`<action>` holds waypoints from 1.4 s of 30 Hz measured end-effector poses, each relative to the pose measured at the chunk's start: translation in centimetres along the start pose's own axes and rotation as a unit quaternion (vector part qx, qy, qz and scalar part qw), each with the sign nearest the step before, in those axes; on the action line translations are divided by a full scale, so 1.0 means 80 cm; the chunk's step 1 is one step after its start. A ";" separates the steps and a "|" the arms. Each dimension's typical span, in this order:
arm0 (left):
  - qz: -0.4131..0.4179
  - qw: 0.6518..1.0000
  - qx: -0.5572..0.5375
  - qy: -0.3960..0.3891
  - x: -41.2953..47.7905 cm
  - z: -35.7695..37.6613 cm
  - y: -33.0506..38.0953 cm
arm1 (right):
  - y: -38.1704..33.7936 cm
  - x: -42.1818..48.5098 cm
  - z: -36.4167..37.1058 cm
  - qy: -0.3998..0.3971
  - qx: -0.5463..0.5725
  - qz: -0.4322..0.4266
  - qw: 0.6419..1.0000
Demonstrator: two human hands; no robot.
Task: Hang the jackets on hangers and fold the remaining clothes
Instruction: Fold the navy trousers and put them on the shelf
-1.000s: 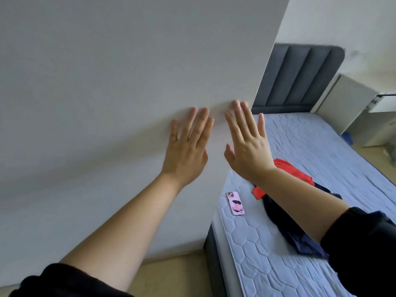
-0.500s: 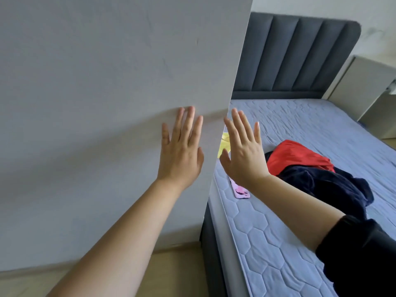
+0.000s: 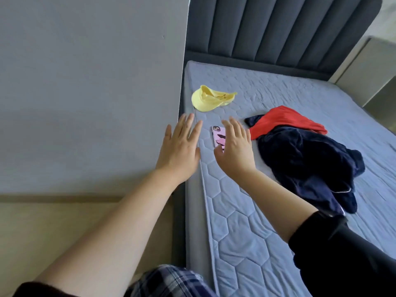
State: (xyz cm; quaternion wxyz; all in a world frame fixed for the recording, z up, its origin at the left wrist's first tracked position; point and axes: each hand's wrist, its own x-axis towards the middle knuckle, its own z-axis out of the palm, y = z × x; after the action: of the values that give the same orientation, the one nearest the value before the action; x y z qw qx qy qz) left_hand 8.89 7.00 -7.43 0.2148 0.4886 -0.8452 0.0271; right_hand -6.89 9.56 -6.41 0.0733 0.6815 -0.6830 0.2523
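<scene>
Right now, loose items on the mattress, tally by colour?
Yellow: 1, yellow fabric visor cap
Pink: 1, pink-cased smartphone
Red: 1, crumpled red fabric garment
Navy: 1, crumpled navy fabric heap, counted as one; cannot tell if it holds more than one piece
Total: 4

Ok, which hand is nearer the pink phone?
Right. The right hand covers part of the pink phone; the left hand is apart to its left, over the mattress edge.
</scene>
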 end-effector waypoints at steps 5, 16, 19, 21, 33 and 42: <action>-0.038 0.997 -0.049 -0.053 -0.032 0.056 0.102 | 0.090 -0.072 -0.015 -0.042 -0.019 0.030 0.998; -0.102 0.954 -0.116 -0.258 -0.081 0.237 0.236 | 0.292 -0.194 0.041 -0.221 -0.056 0.241 0.943; -0.064 0.943 -0.055 -0.322 -0.119 0.272 0.226 | 0.329 -0.195 0.046 -0.219 -0.086 0.272 0.933; -0.035 0.942 -0.020 -0.333 -0.133 0.285 0.213 | 0.349 -0.186 0.044 -0.203 -0.112 0.281 0.931; -0.085 0.920 -0.125 -0.360 -0.115 0.289 0.206 | 0.399 -0.153 0.050 -0.148 0.016 0.375 0.915; -0.344 0.731 -0.549 -0.215 -0.078 0.262 0.211 | 0.311 -0.119 -0.020 -0.170 0.201 0.197 0.944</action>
State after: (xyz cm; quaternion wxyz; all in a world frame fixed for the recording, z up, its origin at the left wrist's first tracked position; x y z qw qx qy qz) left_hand -9.62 15.54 -26.10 0.2525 0.5353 -0.5107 -0.6235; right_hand -30.82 17.41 -15.36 -0.2335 0.5665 -0.7412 0.2742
